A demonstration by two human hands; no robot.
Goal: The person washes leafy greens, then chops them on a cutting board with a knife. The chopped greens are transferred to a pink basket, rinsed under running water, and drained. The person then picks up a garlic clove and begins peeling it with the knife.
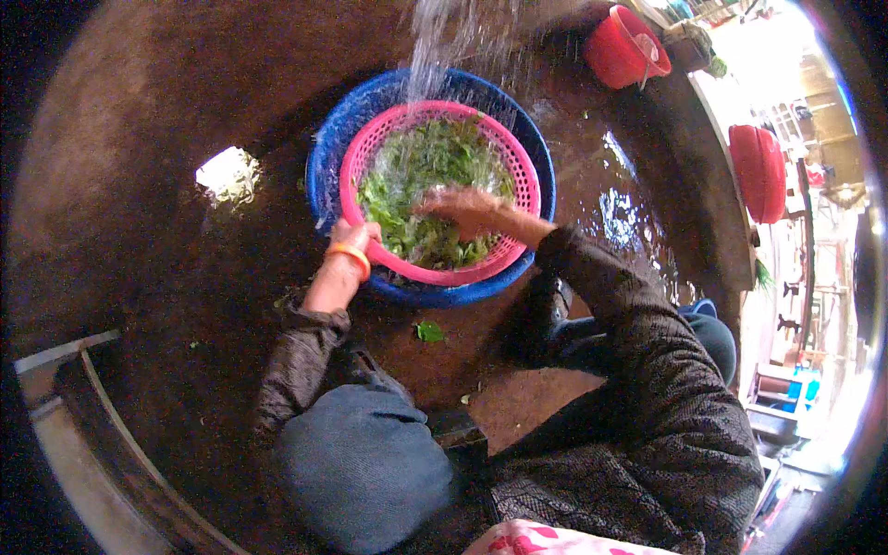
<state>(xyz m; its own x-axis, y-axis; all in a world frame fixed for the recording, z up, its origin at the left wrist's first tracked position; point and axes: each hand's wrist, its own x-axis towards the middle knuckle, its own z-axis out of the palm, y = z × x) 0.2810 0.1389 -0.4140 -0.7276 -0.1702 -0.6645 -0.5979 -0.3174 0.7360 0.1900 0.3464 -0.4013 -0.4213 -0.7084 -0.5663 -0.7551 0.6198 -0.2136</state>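
Leafy greens (433,148) lie wet in a round pink colander (525,171) with a holed wall. The colander sits inside a wider blue basin (324,153) on the floor. My left hand (355,237), an orange band at its wrist, is closed around the colander's near left rim. Over the middle of the leaves my right hand (470,209) is spread out, palm down, its fingers slightly blurred and partly among the greens. A stream of water (433,46) pours from above into the far side of the colander and splashes on the leaves.
A red bucket (622,51) stands at the far right, and another red container (758,174) is beyond it along a raised edge. The brown floor (231,277) shines wet to the right. One loose leaf (429,331) lies near my feet. Wooden framing (102,435) is at lower left.
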